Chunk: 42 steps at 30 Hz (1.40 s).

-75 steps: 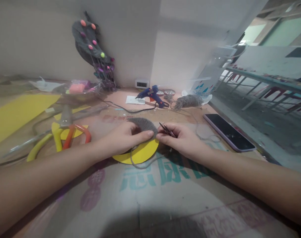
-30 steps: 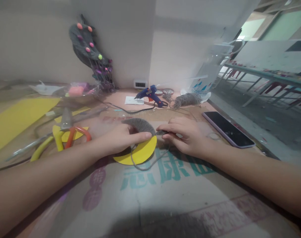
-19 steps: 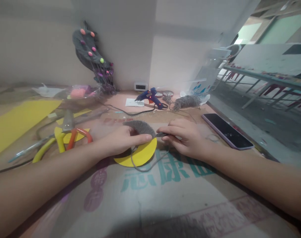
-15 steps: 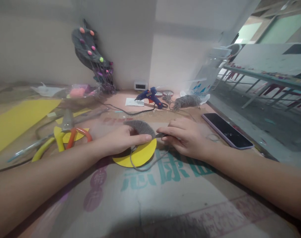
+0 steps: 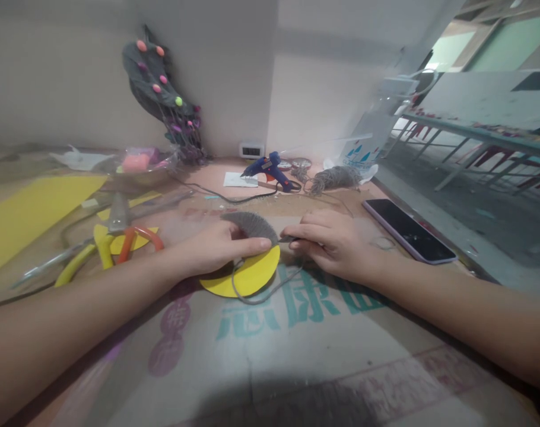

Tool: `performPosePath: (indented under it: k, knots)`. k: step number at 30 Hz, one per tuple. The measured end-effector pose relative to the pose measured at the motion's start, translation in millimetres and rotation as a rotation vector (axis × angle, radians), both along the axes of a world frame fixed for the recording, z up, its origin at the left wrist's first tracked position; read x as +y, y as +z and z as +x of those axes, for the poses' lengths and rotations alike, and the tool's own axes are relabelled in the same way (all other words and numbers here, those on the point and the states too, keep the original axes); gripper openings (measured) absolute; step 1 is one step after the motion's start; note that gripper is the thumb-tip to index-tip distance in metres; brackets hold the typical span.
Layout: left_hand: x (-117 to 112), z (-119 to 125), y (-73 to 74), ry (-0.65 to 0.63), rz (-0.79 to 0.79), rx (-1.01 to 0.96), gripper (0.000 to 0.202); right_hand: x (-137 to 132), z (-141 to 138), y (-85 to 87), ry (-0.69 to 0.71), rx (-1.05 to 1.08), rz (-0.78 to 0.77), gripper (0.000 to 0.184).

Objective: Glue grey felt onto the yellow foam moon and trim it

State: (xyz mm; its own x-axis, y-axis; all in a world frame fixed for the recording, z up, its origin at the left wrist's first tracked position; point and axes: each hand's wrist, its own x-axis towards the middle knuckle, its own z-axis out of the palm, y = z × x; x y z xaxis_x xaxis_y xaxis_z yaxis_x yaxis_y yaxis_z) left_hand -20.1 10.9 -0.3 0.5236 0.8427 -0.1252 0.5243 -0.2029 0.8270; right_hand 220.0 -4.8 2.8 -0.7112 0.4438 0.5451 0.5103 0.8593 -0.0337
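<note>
My left hand [image 5: 219, 246] is closed on a curved yellow card piece [image 5: 256, 276], thumb on top. Grey yarn is wound tightly round the card's far part, forming a grey band [image 5: 256, 226]. A loose loop of grey yarn [image 5: 247, 301] hangs over the yellow part and runs right, toward my right hand [image 5: 330, 242]. The fingers of that hand pinch a small dark grey strand [image 5: 288, 239] just beside the card's right edge. Part of the card is hidden beneath my left hand.
A blue glue gun [image 5: 272, 169] and a grey yarn skein [image 5: 336, 178] lie at the back. Scissors with orange and yellow handles [image 5: 130, 240] rest left, near a yellow sheet [image 5: 38, 207]. A phone [image 5: 407, 231] lies right. A decorated grey crescent [image 5: 156, 83] leans against the wall.
The view has shifted slightly. Both hands keep nearly the same position and grip, and the yarn loop hangs much as before.
</note>
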Motion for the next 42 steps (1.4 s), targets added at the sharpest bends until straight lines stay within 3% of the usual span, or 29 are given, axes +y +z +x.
performPosePath:
  k: [9, 23, 29, 42]
  knots:
    - [-1.3, 1.9, 5.5, -0.014, 0.041, -0.022, 0.042, -2.3, 1.0, 1.3, -0.034, 0.033, -0.029, 0.027]
    - [-1.3, 1.6, 0.9, 0.035, 0.074, 0.009, 0.038, -2.8, -0.2, 1.6, -0.042, -0.042, -0.007, 0.025]
    - [1.5, 2.3, -2.6, -0.018, 0.050, -0.041, 0.041, -2.7, -1.0, 2.4, -0.043, -0.060, 0.042, 0.025]
    - [-5.8, 5.3, 8.5, 0.119, 0.052, 0.037, 0.041, -5.6, -1.1, 0.4, -0.143, 0.125, -0.159, 0.026]
